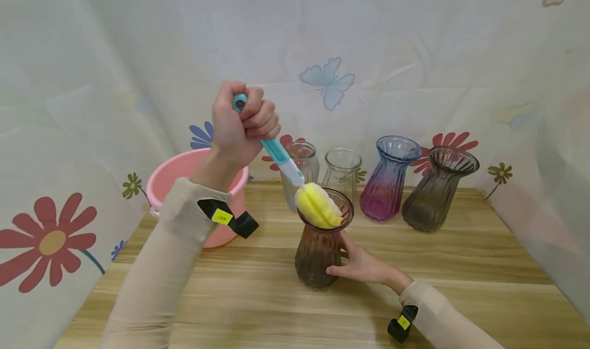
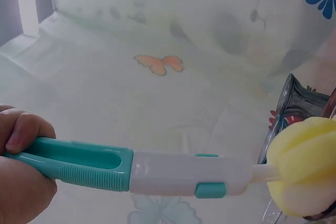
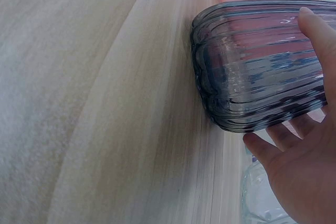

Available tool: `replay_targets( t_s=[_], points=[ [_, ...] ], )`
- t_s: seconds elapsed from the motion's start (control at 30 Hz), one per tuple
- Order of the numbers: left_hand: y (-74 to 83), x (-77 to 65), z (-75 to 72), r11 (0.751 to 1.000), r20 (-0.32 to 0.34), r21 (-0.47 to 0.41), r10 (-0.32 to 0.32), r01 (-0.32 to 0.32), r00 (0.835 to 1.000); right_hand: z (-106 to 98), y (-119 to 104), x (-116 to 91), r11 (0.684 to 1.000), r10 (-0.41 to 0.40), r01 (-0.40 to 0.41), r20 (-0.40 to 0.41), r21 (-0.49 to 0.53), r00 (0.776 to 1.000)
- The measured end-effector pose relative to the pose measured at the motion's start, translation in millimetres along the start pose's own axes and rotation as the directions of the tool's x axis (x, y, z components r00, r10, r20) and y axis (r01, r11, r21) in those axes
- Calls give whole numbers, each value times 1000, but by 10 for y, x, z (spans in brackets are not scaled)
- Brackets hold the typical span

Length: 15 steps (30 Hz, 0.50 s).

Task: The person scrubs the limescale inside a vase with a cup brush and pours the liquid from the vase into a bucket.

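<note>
My left hand (image 1: 246, 118) grips the teal end of a sponge bottle brush (image 1: 282, 159), its fingers wrapped round the handle. The brush slants down to the right, and its yellow and white sponge head (image 1: 317, 204) sits at the mouth of a dark, ribbed glass vase (image 1: 318, 257). The vase stands upright on the table with a wide flared rim. Low on its right side, my right hand (image 1: 369, 267) holds it, thumb at the front and fingers round the back. In the right wrist view, the thumb and fingers straddle the ribbed glass (image 3: 252, 72).
Behind stand two clear glass vases (image 1: 301, 169), a blue-to-pink vase (image 1: 384, 185) and a smoky grey vase (image 1: 430, 200). To the left is a pink bucket (image 1: 232, 213), partly hidden by the left arm. A printed cloth (image 1: 258, 36) hangs round the wooden table (image 1: 249, 308).
</note>
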<state>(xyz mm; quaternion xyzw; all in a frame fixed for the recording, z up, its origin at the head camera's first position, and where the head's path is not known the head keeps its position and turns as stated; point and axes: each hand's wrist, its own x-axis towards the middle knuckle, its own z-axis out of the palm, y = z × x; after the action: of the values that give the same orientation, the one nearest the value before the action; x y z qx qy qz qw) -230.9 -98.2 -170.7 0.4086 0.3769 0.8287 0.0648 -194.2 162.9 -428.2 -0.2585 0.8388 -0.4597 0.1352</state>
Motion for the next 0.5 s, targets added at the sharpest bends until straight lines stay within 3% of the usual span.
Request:
replay_targets(
  t_s=[0.17,0.3,0.5],
  points=[
    [-160,135,96,994,65,6,-105,105,992,-19,10,-8,1000,0,0,0,6,1000],
    [-266,206,139,989,89,20,-151,149,985,-43,18,-13,1000,-10,10,-7,-2,1000],
    [-451,267,248,969,137,65,-244,237,960,-54,42,2,999,-35,35,-1,5,999]
  ],
)
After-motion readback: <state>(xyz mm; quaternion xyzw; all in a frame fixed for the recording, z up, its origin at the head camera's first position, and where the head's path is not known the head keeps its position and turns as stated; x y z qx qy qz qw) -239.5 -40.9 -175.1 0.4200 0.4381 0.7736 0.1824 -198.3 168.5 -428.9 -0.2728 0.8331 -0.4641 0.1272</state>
